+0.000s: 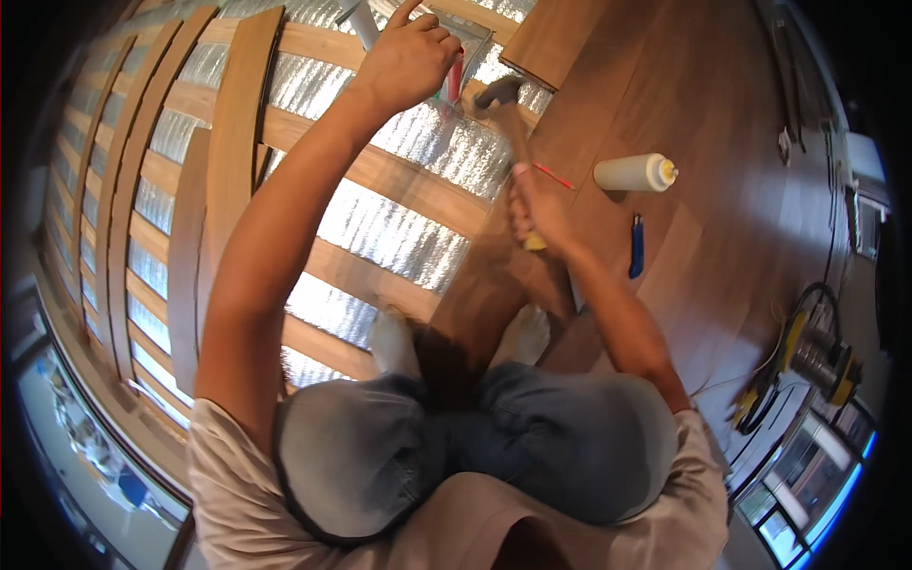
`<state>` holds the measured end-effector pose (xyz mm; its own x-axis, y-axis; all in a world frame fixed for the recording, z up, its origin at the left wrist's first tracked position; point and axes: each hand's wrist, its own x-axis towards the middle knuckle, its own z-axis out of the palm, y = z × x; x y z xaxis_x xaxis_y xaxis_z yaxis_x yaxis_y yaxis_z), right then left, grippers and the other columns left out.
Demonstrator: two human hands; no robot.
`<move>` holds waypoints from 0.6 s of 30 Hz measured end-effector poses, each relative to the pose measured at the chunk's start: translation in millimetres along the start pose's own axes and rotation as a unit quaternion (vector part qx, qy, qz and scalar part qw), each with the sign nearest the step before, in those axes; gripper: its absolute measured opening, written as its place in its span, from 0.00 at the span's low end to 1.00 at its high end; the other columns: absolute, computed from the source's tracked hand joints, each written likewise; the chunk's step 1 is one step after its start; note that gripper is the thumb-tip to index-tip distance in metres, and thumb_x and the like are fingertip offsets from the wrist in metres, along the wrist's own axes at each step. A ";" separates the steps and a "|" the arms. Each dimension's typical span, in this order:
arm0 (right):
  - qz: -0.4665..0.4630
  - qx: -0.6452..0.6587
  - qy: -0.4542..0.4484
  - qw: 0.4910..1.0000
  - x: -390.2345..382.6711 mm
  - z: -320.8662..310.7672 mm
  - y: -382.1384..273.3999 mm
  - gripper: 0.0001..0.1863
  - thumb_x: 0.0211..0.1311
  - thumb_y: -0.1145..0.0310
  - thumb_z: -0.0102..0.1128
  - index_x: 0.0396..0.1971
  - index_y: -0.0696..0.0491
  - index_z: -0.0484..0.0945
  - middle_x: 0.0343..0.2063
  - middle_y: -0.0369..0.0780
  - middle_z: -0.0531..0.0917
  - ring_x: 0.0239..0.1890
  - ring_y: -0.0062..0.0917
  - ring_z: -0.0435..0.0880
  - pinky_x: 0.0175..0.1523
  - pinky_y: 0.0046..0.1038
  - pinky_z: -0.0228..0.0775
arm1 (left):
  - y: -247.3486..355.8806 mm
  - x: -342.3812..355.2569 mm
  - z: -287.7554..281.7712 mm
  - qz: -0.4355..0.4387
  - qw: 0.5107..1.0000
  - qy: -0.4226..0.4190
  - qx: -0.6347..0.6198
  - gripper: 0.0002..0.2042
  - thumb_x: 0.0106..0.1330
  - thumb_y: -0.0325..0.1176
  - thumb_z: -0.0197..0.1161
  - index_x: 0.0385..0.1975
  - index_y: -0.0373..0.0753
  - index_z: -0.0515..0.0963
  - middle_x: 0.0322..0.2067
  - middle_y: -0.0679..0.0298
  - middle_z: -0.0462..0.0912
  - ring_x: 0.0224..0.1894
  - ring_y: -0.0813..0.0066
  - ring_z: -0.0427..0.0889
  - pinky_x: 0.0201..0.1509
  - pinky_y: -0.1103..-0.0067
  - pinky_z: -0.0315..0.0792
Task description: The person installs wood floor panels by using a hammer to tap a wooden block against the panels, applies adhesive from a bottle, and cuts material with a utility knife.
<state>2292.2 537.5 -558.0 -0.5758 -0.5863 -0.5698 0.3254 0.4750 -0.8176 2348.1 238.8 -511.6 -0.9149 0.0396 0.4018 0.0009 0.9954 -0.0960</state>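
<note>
My right hand grips a hammer by its handle, with a yellow butt below the fist. The dark hammer head points away from me, beside the edge of the laid floorboards. My left hand is stretched far forward over a clear plastic box. Its fingers curl downward, and what they hold, if anything, is hidden. A red object shows just under that hand, partly covered. To the right of the hammer lie a red pencil, a pale squeeze bottle on its side and a blue utility knife.
Wooden floorboards cover the right side. On the left, wooden battens cross silver foil, with loose long planks laid over them. A yellow and black reel-like device with a cable stands at right. My feet straddle the board edge.
</note>
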 end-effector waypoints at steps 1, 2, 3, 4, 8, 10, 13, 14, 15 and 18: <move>0.109 0.093 -0.075 0.987 1.6 -1.8 -24.3 0.27 0.77 0.40 0.42 0.36 0.51 0.71 0.16 0.33 0.67 0.17 0.21 0.68 0.24 0.27 0.65 | -3.2 -1.4 4.1 0.002 1.000 0.002 0.004 0.06 0.67 0.34 0.60 0.38 0.43 0.82 0.34 0.67 0.83 0.50 0.67 0.80 0.75 0.59 0.57; 0.101 0.092 -0.083 0.987 6.6 -0.9 -39.6 0.27 0.77 0.40 0.42 0.36 0.51 0.71 0.16 0.33 0.67 0.17 0.21 0.68 0.24 0.27 0.65 | -7.6 -0.3 8.8 0.001 1.000 0.003 0.009 0.06 0.67 0.34 0.61 0.38 0.43 0.82 0.35 0.67 0.83 0.51 0.67 0.81 0.75 0.59 0.57; 0.017 0.165 -0.022 0.986 -5.9 -1.1 -47.4 0.27 0.77 0.40 0.42 0.35 0.51 0.70 0.16 0.33 0.66 0.15 0.21 0.67 0.22 0.27 0.64 | -7.9 1.2 8.2 0.004 1.000 0.003 0.010 0.06 0.66 0.34 0.62 0.38 0.42 0.82 0.36 0.67 0.84 0.51 0.68 0.81 0.75 0.59 0.57; -0.070 0.237 0.041 0.968 -12.1 -1.4 -50.6 0.27 0.77 0.40 0.43 0.35 0.52 0.70 0.15 0.33 0.66 0.13 0.21 0.65 0.19 0.27 0.63 | -15.3 10.4 3.5 -0.012 1.000 -0.003 0.024 0.07 0.65 0.37 0.59 0.29 0.43 0.81 0.28 0.65 0.82 0.44 0.66 0.80 0.75 0.55 0.54; -0.236 0.350 0.121 0.898 1.0 12.3 -36.0 0.28 0.76 0.41 0.47 0.32 0.54 0.69 0.14 0.33 0.66 0.11 0.20 0.65 0.16 0.27 0.62 | -4.5 12.2 2.4 -0.015 1.000 -0.006 -0.003 0.07 0.65 0.36 0.59 0.28 0.43 0.80 0.28 0.65 0.82 0.44 0.67 0.80 0.75 0.55 0.54; -0.255 0.124 0.169 0.944 28.3 13.3 19.5 0.29 0.76 0.40 0.47 0.30 0.54 0.69 0.14 0.34 0.68 0.10 0.21 0.67 0.15 0.28 0.62 | -3.1 21.3 -0.5 -0.010 1.000 0.006 -0.004 0.07 0.65 0.36 0.60 0.27 0.43 0.79 0.28 0.65 0.82 0.44 0.67 0.80 0.75 0.54 0.54; 0.075 0.005 -0.056 0.996 32.2 7.9 33.4 0.29 0.77 0.40 0.42 0.35 0.54 0.69 0.16 0.35 0.68 0.11 0.22 0.65 0.16 0.28 0.61 | 1.6 8.4 -5.2 0.002 0.999 -0.020 0.034 0.06 0.66 0.35 0.63 0.38 0.43 0.82 0.37 0.67 0.85 0.52 0.68 0.81 0.74 0.59 0.58; 0.070 0.009 -0.061 0.996 25.2 10.3 21.4 0.29 0.77 0.40 0.42 0.35 0.54 0.69 0.16 0.35 0.68 0.11 0.22 0.65 0.16 0.28 0.61 | -1.7 1.3 0.4 0.003 1.000 0.007 0.027 0.06 0.66 0.34 0.63 0.38 0.43 0.82 0.36 0.67 0.85 0.51 0.68 0.81 0.74 0.59 0.58; 0.018 0.071 -0.037 0.997 12.9 3.0 -8.4 0.28 0.76 0.41 0.45 0.34 0.55 0.69 0.16 0.35 0.69 0.11 0.22 0.67 0.17 0.28 0.62 | -6.7 2.8 5.7 -0.001 0.999 0.040 0.026 0.06 0.66 0.34 0.62 0.39 0.42 0.82 0.36 0.67 0.84 0.51 0.68 0.81 0.74 0.59 0.57; -0.104 0.207 0.025 0.973 -22.5 -1.0 -56.4 0.28 0.75 0.40 0.49 0.35 0.55 0.69 0.18 0.36 0.70 0.13 0.21 0.68 0.19 0.27 0.64 | -2.8 5.7 -8.1 0.006 1.000 0.002 0.011 0.06 0.67 0.32 0.61 0.39 0.41 0.81 0.36 0.66 0.84 0.50 0.67 0.81 0.75 0.60 0.56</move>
<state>2286.1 524.6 -499.0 -0.6931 -0.6044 -0.3928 0.4665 0.0393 -0.8837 2346.2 236.8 -501.7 -0.9130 0.0515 0.4047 0.0028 0.9928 -0.1200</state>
